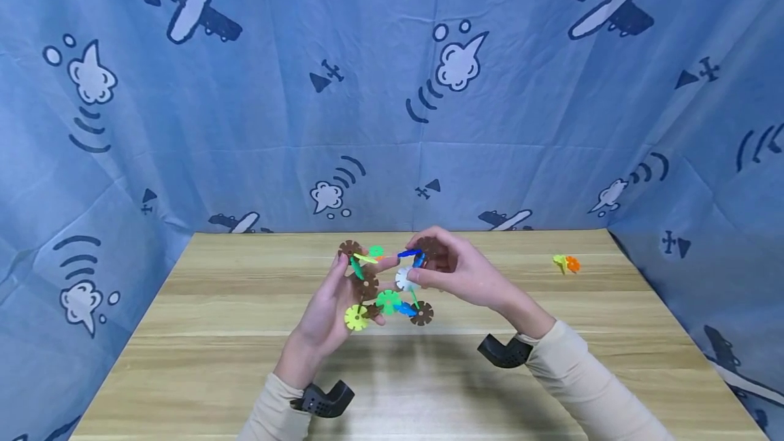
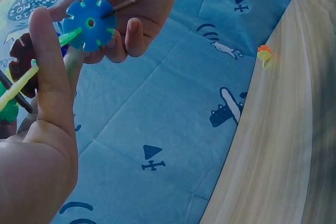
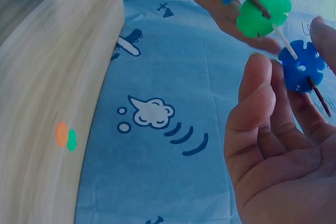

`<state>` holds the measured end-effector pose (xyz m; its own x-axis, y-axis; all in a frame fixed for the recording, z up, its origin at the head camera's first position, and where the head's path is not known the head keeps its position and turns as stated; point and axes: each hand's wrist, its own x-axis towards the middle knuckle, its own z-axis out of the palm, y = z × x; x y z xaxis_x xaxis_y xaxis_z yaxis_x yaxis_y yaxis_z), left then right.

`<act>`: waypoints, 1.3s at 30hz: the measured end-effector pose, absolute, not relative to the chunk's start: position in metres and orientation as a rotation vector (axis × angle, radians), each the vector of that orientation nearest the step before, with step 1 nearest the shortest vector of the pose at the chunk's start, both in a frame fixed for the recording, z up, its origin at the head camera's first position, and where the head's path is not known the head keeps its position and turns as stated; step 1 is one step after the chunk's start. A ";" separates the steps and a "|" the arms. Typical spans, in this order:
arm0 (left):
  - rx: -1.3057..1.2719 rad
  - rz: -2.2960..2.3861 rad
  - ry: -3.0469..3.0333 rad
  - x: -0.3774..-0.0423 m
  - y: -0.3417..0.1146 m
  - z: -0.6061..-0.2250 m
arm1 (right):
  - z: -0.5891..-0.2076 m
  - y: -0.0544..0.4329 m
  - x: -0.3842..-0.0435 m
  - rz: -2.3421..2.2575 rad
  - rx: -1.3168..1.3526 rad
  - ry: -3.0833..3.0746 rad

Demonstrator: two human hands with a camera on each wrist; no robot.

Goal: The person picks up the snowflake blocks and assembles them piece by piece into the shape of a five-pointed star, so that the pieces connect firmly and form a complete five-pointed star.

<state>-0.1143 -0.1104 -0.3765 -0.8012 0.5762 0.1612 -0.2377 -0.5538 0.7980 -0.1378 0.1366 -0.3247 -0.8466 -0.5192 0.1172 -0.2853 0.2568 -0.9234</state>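
Note:
A linked chain of notched plastic discs is held up over the table between both hands; brown, green, yellow, white and blue pieces show. My left hand (image 1: 322, 315) grips its left side, thumb upright against the brown and green discs, other fingers behind. From the right, my right hand (image 1: 468, 274) pinches the upper right part, with thumb at the white disc (image 1: 403, 279) and fingers by a brown disc (image 1: 427, 247). Along the bottom hang a yellow disc (image 1: 356, 318), a green disc (image 1: 388, 302) and a brown disc (image 1: 422, 314). The right wrist view shows a blue disc (image 3: 303, 66) at the right fingertips.
Joined yellow and orange discs (image 1: 566, 263) lie at the back right of the wooden table (image 1: 233, 332). A loose green disc (image 1: 376, 250) with an orange one lies at the back, beyond the left hand. A blue patterned curtain (image 1: 380, 121) surrounds the table's back and sides.

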 end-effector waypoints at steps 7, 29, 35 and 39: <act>0.548 2.342 1.170 -0.114 -0.113 -0.375 | -0.324 0.136 -0.139 -1.631 -0.775 2.303; 0.632 2.396 1.167 -0.112 -0.132 -0.367 | -0.325 0.140 -0.153 -1.686 -0.889 2.175; 0.728 2.489 1.067 -0.107 -0.160 -0.364 | -0.341 0.140 -0.188 -1.596 -0.661 2.332; 0.788 2.586 0.936 -0.099 -0.184 -0.365 | -0.367 0.126 -0.214 -1.321 -0.510 2.548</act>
